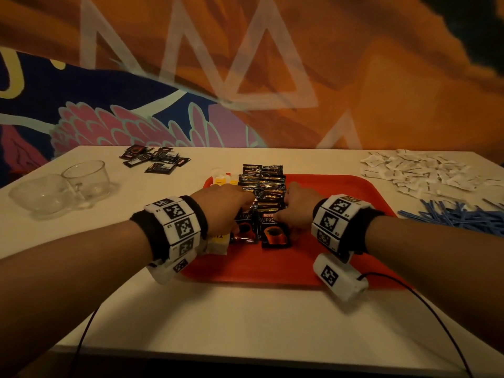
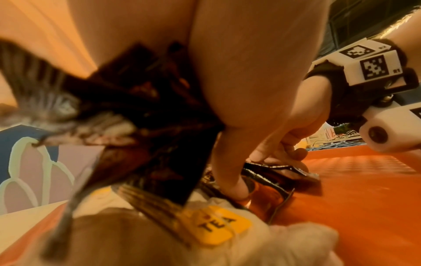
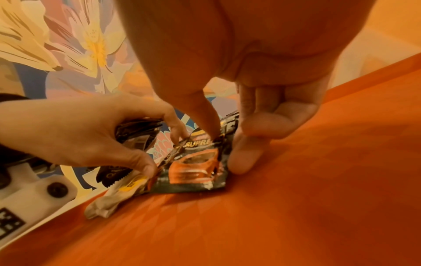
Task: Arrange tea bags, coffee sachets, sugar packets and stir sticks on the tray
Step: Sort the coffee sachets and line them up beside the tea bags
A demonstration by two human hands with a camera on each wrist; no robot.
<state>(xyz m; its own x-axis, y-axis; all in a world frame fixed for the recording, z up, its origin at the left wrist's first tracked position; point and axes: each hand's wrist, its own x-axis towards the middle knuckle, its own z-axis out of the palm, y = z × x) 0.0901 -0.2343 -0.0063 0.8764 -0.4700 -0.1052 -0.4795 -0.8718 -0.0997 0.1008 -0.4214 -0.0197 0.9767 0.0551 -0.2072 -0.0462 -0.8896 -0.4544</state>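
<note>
White tabletop (image 1: 245,309) fills frame bottom, w/ red plastic tray (image 1: 272,268) at centre. Row of black foil coffee sachets (image 1: 268,186) runs up tray's middle. Left hand (image 1: 223,211) & right hand (image 1: 297,208) each pinch nearest sachets w/ curled fingers; yellow-tagged tea bag (image 2: 218,225) beside left.

Café-like room — mural wall (image 1: 272,64), table (image 1: 245,309).

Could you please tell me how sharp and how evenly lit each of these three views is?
Head view: dim, warm orange cast, tray and hands fairly sharp, table edges bowed by the wide lens. Left wrist view: coffee sachets close to the lens are smeared by blur; the tea bag label reads. Right wrist view: sharpest, the front sachet is legible.
</note>
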